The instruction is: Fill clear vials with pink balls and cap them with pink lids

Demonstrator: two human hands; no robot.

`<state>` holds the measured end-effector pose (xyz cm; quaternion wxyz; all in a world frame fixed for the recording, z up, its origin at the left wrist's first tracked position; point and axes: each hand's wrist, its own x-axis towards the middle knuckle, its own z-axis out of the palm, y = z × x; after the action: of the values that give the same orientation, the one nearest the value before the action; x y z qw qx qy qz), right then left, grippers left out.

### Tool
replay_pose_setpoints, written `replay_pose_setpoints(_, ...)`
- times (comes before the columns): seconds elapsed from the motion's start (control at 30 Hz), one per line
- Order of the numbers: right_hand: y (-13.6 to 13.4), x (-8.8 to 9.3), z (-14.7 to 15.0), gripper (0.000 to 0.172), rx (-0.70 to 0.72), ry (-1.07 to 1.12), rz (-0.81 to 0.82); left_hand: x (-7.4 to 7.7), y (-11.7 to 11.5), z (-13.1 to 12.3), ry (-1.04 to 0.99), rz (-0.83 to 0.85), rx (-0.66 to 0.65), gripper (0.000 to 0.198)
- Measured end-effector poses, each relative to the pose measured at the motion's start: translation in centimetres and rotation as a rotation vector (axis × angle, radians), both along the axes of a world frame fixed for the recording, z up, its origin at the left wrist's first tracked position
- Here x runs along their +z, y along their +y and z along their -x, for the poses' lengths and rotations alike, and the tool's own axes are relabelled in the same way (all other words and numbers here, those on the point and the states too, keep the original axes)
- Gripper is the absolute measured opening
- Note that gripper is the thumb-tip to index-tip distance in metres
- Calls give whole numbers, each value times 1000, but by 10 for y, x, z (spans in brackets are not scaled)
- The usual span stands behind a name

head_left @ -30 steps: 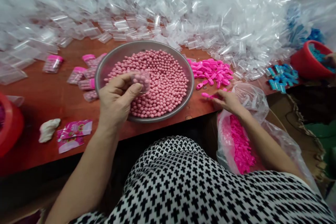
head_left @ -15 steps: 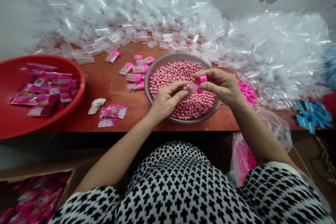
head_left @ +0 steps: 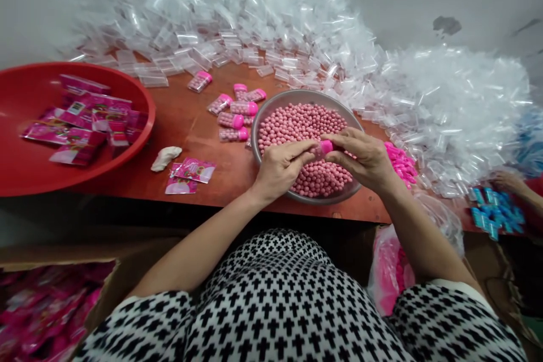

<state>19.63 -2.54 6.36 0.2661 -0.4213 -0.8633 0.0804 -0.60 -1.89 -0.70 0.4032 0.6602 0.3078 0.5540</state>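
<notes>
Over a round grey metal bowl (head_left: 255, 138) filled with small pink beads (head_left: 303, 121), a small clear plastic container (head_left: 314, 150) is held near the middle of the view. Its body is gripped by the left hand (head_left: 280, 172), the fingers and thumb closed together around it and largely hiding it. A bright pink plastic cap (head_left: 326, 146) is pinched between thumb and fingers of the right hand (head_left: 360, 154) at the container's end; whether it is fully seated cannot be told.

The bowl is set on a reddish-brown table (head_left: 237, 172). Left of it, several bead-filled, pink-capped containers (head_left: 231, 120) are laid on their sides. Loose bright pink caps (head_left: 399, 164) are heaped just beyond the right hand. Behind, a large mound of clear plastic containers (head_left: 237, 17) is piled. At far left, shiny pink sachets (head_left: 91, 124) are held in a wide red plastic basin (head_left: 17, 147). At far right, blue-capped pieces (head_left: 496, 212) are scattered near a co-worker's hand (head_left: 509, 182).
</notes>
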Motion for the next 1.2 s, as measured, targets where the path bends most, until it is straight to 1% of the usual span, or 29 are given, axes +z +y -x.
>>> replay_pose_setpoints(0.13, -10, 3, -5, 39, 65, -96, -23, -1, -3, 0, 15, -56, -16, 20)
replay_pose_setpoints(0.23, -16, 2, -7, 38, 110, -164, -77, -2, -4, 0, 58, -114, -30, 20)
replay_pose_setpoints(0.3, -18, -1, -7, 40, 136, -160, -135, -2, -5, 0, 68, -130, -38, 20)
replay_pose_setpoints(0.37, -19, -4, -6, 42, 125, -124, -183, -2, -5, 1, 51, -140, -25, 19)
replay_pose_setpoints(0.5, -21, -8, -4, 45, 74, -92, -193, -2, -5, 0, 69, -178, 7, 18)
replay_pose_setpoints(0.57, -19, -8, -3, 48, 98, -99, -186, -4, -4, 0, 84, -211, 25, 19)
replay_pose_setpoints(0.67, -11, -10, -4, 51, 172, -117, -185, -6, -4, 0, 122, -254, 67, 21)
replay_pose_setpoints(0.73, -3, -12, -6, 49, 200, -141, -150, -6, -5, 1, 173, -236, 76, 22)
replay_pose_setpoints(0.8, 1, -13, -6, 47, 199, -160, -104, -5, -5, 1, 188, -180, 60, 22)
replay_pose_setpoints(0.9, 0, -8, -3, 43, 160, -162, -76, -3, -5, 0, 74, -48, 21, 20)
replay_pose_setpoints(0.97, -4, -4, 1, 43, 93, -102, -56, -1, -3, -1, -49, 55, -16, 20)
replay_pose_setpoints(1.03, -8, -1, 3, 50, 36, 59, 35, 0, 1, -2, -153, 145, -64, 22)
replay_pose_setpoints(1.13, -11, -5, -1, 75, 17, 409, 350, 0, 6, -1, -257, 248, -98, 27)
replay_pose_setpoints(1.17, -11, -8, -3, 79, 10, 520, 456, 0, 8, -1, -278, 271, -98, 28)
replay_pose_setpoints(1.2, -11, -12, -6, 79, -7, 618, 543, 0, 9, -1, -289, 284, -98, 29)
